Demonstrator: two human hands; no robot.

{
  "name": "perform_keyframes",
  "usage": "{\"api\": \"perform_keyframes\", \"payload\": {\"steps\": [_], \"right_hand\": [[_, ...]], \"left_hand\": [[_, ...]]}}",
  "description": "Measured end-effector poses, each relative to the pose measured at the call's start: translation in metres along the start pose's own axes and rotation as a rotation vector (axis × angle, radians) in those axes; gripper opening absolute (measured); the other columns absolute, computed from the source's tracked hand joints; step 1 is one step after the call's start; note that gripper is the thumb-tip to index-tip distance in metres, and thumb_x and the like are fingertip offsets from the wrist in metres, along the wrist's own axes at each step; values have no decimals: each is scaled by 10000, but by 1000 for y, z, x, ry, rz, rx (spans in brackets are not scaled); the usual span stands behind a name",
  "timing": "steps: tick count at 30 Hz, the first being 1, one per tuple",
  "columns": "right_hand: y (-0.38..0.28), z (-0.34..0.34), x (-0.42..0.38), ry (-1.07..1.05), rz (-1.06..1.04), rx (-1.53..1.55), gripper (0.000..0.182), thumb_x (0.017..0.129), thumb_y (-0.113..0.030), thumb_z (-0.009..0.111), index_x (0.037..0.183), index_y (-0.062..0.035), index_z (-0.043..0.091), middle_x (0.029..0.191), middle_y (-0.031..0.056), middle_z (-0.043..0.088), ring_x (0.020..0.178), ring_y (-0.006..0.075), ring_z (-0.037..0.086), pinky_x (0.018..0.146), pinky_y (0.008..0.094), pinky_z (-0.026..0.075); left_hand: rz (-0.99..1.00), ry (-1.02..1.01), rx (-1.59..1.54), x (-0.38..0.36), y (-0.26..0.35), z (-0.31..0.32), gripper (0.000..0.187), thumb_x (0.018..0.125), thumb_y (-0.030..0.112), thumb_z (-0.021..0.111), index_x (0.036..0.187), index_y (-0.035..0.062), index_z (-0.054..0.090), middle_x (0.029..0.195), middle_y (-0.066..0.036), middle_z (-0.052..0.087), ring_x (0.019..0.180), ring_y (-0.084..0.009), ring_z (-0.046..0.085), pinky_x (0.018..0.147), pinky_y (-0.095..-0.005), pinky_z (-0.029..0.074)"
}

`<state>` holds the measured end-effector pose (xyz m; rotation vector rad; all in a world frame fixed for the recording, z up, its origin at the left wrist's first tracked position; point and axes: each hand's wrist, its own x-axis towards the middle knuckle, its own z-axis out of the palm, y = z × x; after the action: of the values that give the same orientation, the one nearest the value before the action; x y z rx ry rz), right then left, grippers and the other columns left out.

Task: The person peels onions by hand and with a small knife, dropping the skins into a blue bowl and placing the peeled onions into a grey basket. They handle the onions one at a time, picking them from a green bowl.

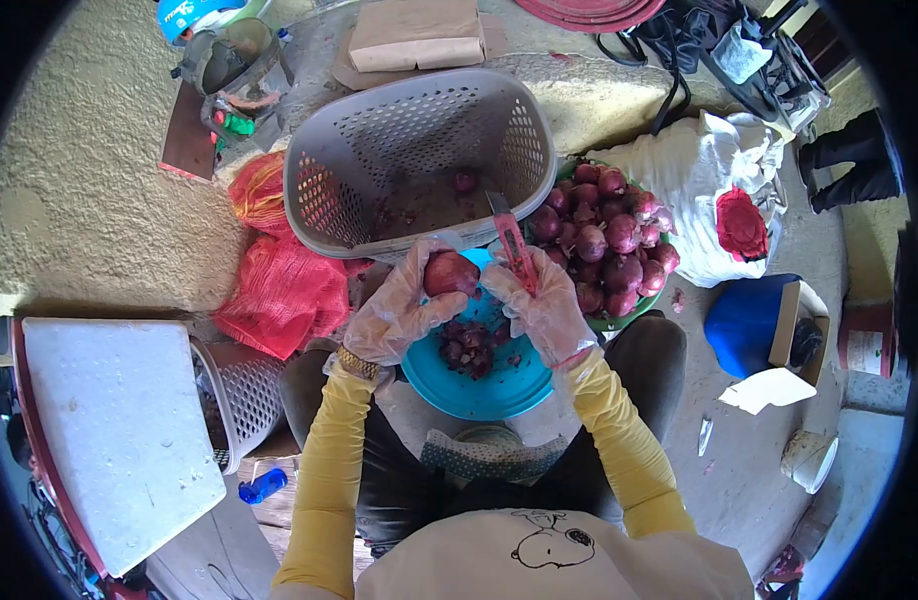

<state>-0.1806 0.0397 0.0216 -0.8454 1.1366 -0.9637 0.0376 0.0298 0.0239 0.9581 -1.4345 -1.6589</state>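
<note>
My left hand (391,310), in a clear plastic glove, is closed around a red onion (451,274). In my gloved right hand (545,312) is a pink-handled knife (514,245), a box-cutter type by its look, with the blade pointing up and away from me. Both hands are above a blue basin (434,375) that holds onion skins and trimmings (471,347). Just beyond my hands stands a grey perforated basket (324,236), with one onion (465,180) and scraps inside. At the right, a green container (613,324) is heaped with red onions (621,232).
Red mesh sacks (282,290) lie left of the basket. A white sack (694,170) is beyond the onions at right. A white board (119,420) and another perforated basket (247,385) flank my left side. A blue container (744,325) stands to the right.
</note>
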Motion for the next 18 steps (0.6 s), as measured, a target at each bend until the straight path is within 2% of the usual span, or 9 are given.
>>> {"api": "perform_keyframes", "payload": {"steps": [3, 7, 9, 12, 16, 18], "right_hand": [[9, 2, 2, 27, 69, 126, 315, 953, -192, 786, 1203, -69, 639, 872, -29, 642, 680, 54, 564, 534, 214, 454], [13, 2, 5, 33, 74, 98, 300, 960, -175, 771, 1205, -64, 638, 851, -26, 629, 655, 58, 553, 479, 219, 432], [14, -2, 5, -28, 103, 102, 276, 975, -152, 753, 1221, -96, 642, 864, -56, 591, 645, 42, 512, 466, 188, 374], [10, -7, 3, -13, 110, 127, 264, 967, -128, 750, 1192, -51, 637, 820, -26, 606, 623, 59, 531, 465, 220, 429], [9, -14, -1, 18, 98, 180, 260, 960, -119, 755, 1183, -49, 641, 799, -29, 592, 594, 54, 516, 458, 222, 422], [9, -18, -3, 1, 83, 105, 286, 947, -126, 774, 1187, -48, 640, 830, -15, 634, 562, 49, 498, 456, 220, 421]], "left_hand": [[49, -6, 66, 2, -1, -1, 612, 928, 242, 778, 1414, 63, 452, 1285, -82, 533, 1192, -187, 527, 1084, -342, 427], [57, -1, 117, 1, -4, 0, 613, 937, 235, 771, 1427, 61, 447, 1303, -90, 528, 1212, -193, 521, 1096, -344, 423], [61, 1, 81, 1, -4, 0, 616, 938, 232, 771, 1431, 60, 445, 1305, -93, 529, 1214, -195, 521, 1099, -346, 422], [47, 15, 46, 1, -2, -3, 642, 939, 252, 781, 1447, 62, 438, 1311, -95, 530, 1218, -194, 521, 1100, -349, 424], [49, 58, 159, 1, -2, -10, 664, 940, 288, 790, 1464, 89, 434, 1305, -86, 532, 1204, -189, 527, 1089, -351, 433], [31, 77, 159, 1, -4, -13, 662, 941, 298, 790, 1465, 99, 437, 1302, -81, 532, 1196, -186, 529, 1084, -347, 435]]}}
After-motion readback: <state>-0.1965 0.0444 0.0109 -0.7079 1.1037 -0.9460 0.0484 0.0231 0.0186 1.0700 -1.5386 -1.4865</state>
